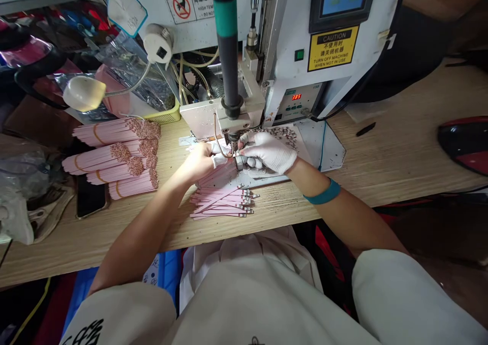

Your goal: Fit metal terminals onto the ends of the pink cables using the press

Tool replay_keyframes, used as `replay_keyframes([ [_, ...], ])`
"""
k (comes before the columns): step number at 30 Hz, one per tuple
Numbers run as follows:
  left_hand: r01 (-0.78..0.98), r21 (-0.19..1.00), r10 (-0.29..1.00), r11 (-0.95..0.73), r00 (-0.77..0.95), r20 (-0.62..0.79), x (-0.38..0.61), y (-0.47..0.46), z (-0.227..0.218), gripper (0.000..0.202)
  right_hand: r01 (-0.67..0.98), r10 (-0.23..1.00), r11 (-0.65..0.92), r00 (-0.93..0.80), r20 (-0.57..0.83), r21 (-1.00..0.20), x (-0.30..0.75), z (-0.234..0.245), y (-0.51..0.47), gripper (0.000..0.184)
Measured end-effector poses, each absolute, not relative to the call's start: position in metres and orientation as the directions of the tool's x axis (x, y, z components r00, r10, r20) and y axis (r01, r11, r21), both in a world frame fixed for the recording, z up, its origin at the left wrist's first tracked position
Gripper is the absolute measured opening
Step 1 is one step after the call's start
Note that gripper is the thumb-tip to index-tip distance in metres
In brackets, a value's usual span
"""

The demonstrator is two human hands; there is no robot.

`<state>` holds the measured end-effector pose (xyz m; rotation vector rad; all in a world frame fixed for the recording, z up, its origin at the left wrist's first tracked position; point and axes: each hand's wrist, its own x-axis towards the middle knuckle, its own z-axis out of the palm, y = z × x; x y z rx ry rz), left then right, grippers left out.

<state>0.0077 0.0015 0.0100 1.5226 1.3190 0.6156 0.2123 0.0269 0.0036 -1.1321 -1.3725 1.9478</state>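
Note:
My left hand (201,161), with white covers on some fingertips, is closed in a pinch just left of the soldering head's tip (234,144). Its fingers hide whatever they hold; pink flat cables (219,176) lie right under them. On the other side of the tip, my right hand (265,152) wears a white glove, its thumb and fingers pressed together on something too small to make out. Beneath that glove, small metal connectors (287,135) are scattered on a white sheet. Nearer my body lies a loose pile of pink cables with metal-tipped ends (221,202).
Bundles of pink cables (133,156) tied with bands lie at left, beside a dark phone (91,196). The soldering machine (293,95) stands behind my hands, its display (296,97) reading 385. A lamp (84,93) hangs at left; a black-red object (465,144) sits far right.

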Motion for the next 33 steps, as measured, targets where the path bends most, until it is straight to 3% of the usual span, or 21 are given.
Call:
replay_keyframes([
  [6,0.443,0.895,0.927,0.059,0.308,-0.213,0.005,-0.003,0.013,0.014,0.125,0.801,-0.277,-0.517,-0.301,-0.953,0.220,0.010,0.030,0.011],
  [12,0.463,0.886,0.918,0.037,0.335,-0.213,0.004,-0.012,0.021,0.024,0.387,0.890,-0.024,-0.411,-0.196,-0.922,0.239,0.022,0.037,0.002],
  [19,0.422,0.904,0.937,0.067,0.286,-0.203,0.008,-0.004,0.011,0.019,0.377,0.793,-0.130,-0.516,-0.324,-0.917,0.225,0.014,0.028,0.014],
  [33,0.319,0.923,0.925,0.217,0.236,-0.299,0.011,0.000,0.015,0.022,0.271,0.770,-0.266,-0.518,-0.373,-0.925,0.218,0.004,0.031,0.016],
])
